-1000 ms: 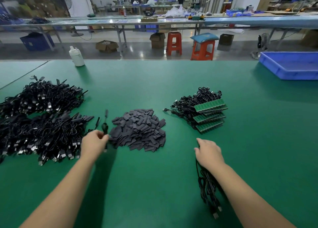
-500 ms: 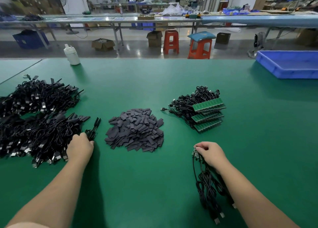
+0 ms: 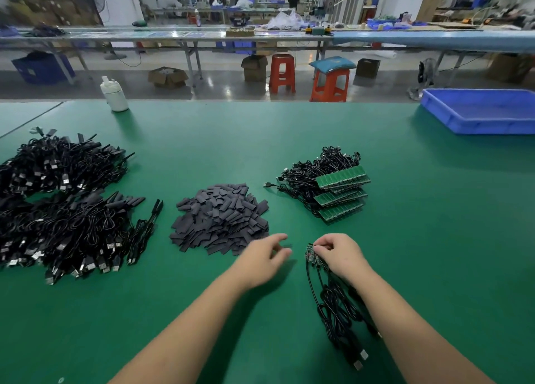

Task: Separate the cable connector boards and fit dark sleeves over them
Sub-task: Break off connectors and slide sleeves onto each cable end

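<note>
Two hands at work on a green surface [image 3: 405, 238] among heaps of cables, sleeves and boards.

Far left, finished sleeved cables [image 3: 66, 209] lie heaped. The dark sleeves [image 3: 220, 218] sit centre, near both hands. The left hand [image 3: 263, 256] hovers empty by that pile's edge, fingers loosely spread, likely reaching for a sleeve. The right hand [image 3: 338, 253] pinches a strip of connector boards [image 3: 310, 254], their cables [image 3: 338, 311] trailing toward the person. Behind it, the unseparated green board panels [image 3: 341, 192] wait stacked.

White bottle [image 3: 114, 94], blue tray [image 3: 477, 112]
</note>
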The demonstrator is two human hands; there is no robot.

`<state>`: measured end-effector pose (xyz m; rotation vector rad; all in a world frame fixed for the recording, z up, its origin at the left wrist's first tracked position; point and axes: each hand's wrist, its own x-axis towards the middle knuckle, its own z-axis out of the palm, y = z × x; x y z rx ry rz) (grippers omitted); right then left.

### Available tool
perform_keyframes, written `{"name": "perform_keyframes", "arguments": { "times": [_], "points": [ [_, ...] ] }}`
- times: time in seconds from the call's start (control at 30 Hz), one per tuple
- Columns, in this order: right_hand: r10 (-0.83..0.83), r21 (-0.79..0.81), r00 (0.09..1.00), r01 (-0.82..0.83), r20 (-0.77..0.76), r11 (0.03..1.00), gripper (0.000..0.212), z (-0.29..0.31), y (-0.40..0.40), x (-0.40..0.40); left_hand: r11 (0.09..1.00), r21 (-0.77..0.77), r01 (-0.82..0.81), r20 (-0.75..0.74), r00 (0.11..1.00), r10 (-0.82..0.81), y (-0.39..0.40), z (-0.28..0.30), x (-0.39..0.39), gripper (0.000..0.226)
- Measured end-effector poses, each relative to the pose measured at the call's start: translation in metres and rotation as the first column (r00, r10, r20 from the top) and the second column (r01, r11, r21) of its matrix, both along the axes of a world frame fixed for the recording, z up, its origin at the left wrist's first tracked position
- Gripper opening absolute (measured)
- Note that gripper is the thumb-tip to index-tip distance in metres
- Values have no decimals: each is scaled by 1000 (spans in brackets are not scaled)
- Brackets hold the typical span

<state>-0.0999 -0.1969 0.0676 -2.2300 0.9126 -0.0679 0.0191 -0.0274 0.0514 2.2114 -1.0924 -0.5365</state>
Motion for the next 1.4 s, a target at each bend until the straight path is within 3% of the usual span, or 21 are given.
{"name": "perform_keyframes", "arguments": {
  "times": [0.1,0.23,0.93,1.03,1.2,1.27,1.33,1.4],
  "points": [
    [10,1,1000,-10,17,1000,8,1,5,2,1000,-23,-14,-122,993,11,-23,-7,-24,51],
    [11,-14,1000,-11,24,1000,8,2,9,3,997,-28,-77,-76,994,75,-34,-8,-30,16],
    [41,-265,999,-45,-23,963,17,-7,8,2,928,-1,-374,17,927,373,-36,-13,-44,21],
    [53,-277,999,-53,-5,959,20,-12,-11,0,908,-44,-417,-93,907,412,-20,-10,-29,18],
    [-15,-308,998,-3,-57,951,31,-24,-25,-5,855,-163,-492,-474,799,370,8,3,-4,19],
    [10,-342,999,4,40,940,34,-26,-16,-5,859,-186,-477,-530,785,321,16,8,0,16],
    [84,-226,980,-43,178,973,32,-22,2,0,869,-194,-455,-566,776,279,19,10,1,16],
    [88,118,961,-123,263,985,33,-16,28,8,864,-210,-457,-638,734,233,19,8,0,17]
  ]
}}
